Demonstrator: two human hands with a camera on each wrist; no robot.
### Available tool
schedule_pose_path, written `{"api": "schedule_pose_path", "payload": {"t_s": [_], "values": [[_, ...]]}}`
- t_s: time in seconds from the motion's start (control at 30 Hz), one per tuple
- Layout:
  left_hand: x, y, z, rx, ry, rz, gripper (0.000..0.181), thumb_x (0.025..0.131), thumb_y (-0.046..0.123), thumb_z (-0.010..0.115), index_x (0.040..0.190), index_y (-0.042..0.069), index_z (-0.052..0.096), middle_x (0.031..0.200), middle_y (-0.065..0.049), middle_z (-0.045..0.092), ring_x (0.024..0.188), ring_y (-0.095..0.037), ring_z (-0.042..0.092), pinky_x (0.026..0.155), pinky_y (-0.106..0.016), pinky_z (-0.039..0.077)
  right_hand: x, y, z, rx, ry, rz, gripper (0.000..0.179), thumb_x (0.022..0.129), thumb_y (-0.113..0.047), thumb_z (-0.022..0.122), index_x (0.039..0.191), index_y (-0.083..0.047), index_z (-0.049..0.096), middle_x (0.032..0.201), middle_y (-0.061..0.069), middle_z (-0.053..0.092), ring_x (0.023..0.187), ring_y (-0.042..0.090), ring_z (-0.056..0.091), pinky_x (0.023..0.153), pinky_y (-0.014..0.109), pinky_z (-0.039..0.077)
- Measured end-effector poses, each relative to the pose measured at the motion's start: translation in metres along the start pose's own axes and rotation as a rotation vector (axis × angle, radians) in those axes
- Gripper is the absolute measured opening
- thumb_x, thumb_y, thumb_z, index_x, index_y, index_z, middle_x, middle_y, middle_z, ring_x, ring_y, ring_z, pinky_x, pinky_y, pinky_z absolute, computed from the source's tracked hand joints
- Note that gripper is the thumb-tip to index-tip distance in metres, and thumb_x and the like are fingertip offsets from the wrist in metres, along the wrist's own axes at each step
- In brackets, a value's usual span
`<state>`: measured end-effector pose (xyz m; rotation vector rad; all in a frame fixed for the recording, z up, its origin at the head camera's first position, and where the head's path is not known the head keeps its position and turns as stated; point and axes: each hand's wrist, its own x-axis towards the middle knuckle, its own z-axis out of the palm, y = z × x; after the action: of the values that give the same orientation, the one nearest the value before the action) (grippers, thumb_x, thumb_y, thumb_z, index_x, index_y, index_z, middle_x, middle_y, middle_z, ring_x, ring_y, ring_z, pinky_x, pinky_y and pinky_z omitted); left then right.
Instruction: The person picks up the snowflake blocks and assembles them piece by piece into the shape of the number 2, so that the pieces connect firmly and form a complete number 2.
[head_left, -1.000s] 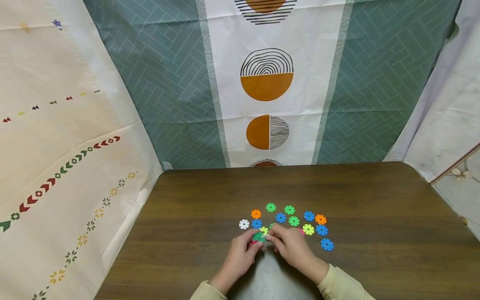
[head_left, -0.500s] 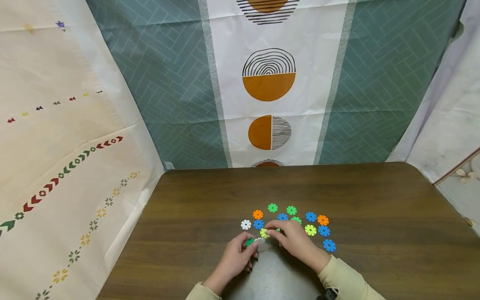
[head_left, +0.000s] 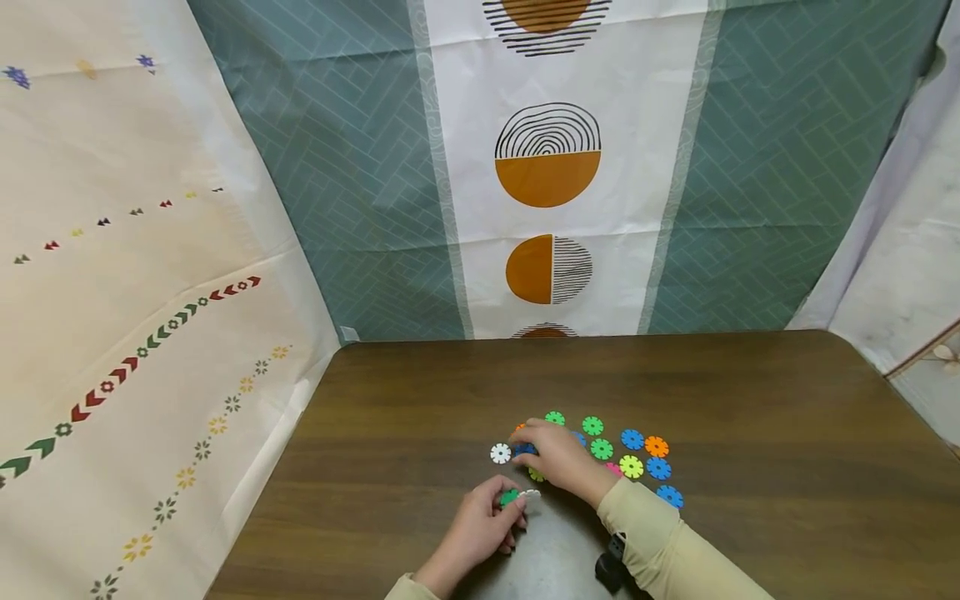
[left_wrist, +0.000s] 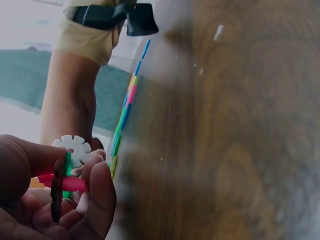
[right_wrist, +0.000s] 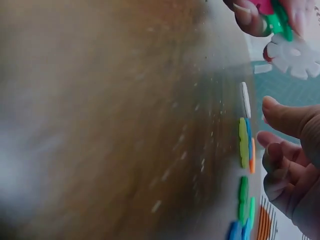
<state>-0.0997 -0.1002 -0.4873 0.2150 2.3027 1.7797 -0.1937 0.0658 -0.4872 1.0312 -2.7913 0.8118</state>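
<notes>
My left hand (head_left: pixel 483 523) grips a small cluster of interlocked notched discs. In the left wrist view the cluster has a white disc (left_wrist: pixel 72 149), a green disc (left_wrist: pixel 67 172), a pink disc (left_wrist: pixel 75 184) and a dark brownish disc (left_wrist: pixel 57 192). My right hand (head_left: pixel 561 457) reaches across the spread of loose discs, its fingertips over a blue disc (head_left: pixel 524 449). In the right wrist view the right thumb (right_wrist: pixel 287 117) stands apart from the fingers, with nothing between them. Beside those fingertips lies a loose white disc (head_left: pixel 500 453); a yellow disc (head_left: pixel 536 474) is partly hidden below the hand.
Several loose discs lie flat on the wooden table (head_left: pixel 390 417), among them a green disc (head_left: pixel 592 426), an orange disc (head_left: pixel 657 447) and a yellow-green disc (head_left: pixel 632 467). A blue disc (head_left: pixel 670 497) lies partly behind the right sleeve (head_left: pixel 645 525). Patterned cloths (head_left: pixel 360 208) hang behind the table.
My right hand has left the cluster and moved left and away over the yellow disc to the blue one. My left hand has drawn slightly nearer to me, still holding the cluster.
</notes>
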Motion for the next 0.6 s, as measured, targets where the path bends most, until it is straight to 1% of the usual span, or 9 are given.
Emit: {"api": "schedule_pose_path", "payload": {"t_s": [0.1,0.2,0.3,0.43,0.5,0.6], "values": [[0.0,0.001,-0.001,0.0,-0.011,-0.005,0.01,0.096,0.013,0.063,0.099,0.004,0.061,0.073,-0.012,0.067,0.045,-0.013,0.053,0.042,-0.031,0.051,0.008,-0.002,0.003,-0.036,-0.041,-0.019,0.026,0.087,-0.025,0.074,0.112,-0.016,0.072,0.088,-0.003,0.053,0.066,0.011,0.049,0.056,0.025,0.041],[-0.001,0.001,-0.001,-0.002,-0.025,-0.022,0.01,0.096,0.014,0.063,0.1,0.005,0.061,0.074,-0.012,0.067,0.046,-0.014,0.054,0.043,-0.032,0.052,0.01,-0.003,0.008,-0.069,-0.075,-0.021,0.032,0.087,-0.028,0.075,0.117,-0.021,0.071,0.084,-0.005,0.046,0.06,0.008,0.038,0.051,0.022,0.032],[-0.001,-0.001,-0.002,0.0,-0.032,-0.029,0.009,0.097,0.013,0.062,0.101,0.005,0.061,0.076,-0.013,0.068,0.046,-0.014,0.054,0.044,-0.033,0.052,0.009,-0.001,0.011,-0.081,-0.068,-0.036,0.029,0.086,-0.027,0.075,0.115,-0.023,0.072,0.083,-0.005,0.044,0.061,0.008,0.039,0.05,0.022,0.034],[0.0,-0.003,-0.003,0.001,-0.039,-0.03,0.01,0.097,0.013,0.06,0.103,0.005,0.061,0.077,-0.013,0.068,0.046,-0.014,0.054,0.045,-0.033,0.052,0.009,-0.002,0.01,-0.065,-0.051,-0.042,0.02,0.086,-0.023,0.076,0.106,-0.021,0.072,0.085,-0.005,0.045,0.063,0.009,0.043,0.053,0.023,0.037],[0.0,-0.003,-0.004,-0.003,-0.04,-0.029,0.01,0.097,0.012,0.06,0.104,0.004,0.061,0.077,-0.013,0.068,0.046,-0.014,0.054,0.045,-0.033,0.052,0.01,-0.003,0.008,-0.048,-0.058,-0.036,0.018,0.085,-0.022,0.077,0.101,-0.02,0.069,0.086,-0.004,0.046,0.065,0.01,0.045,0.054,0.024,0.038],[0.001,-0.002,-0.005,-0.013,-0.035,-0.021,0.011,0.097,0.012,0.061,0.104,0.004,0.061,0.077,-0.013,0.068,0.046,-0.014,0.054,0.044,-0.032,0.052,0.011,-0.005,0.005,-0.023,-0.072,-0.027,0.021,0.083,-0.021,0.079,0.095,-0.019,0.061,0.086,-0.005,0.048,0.068,0.01,0.047,0.057,0.025,0.039]]}}
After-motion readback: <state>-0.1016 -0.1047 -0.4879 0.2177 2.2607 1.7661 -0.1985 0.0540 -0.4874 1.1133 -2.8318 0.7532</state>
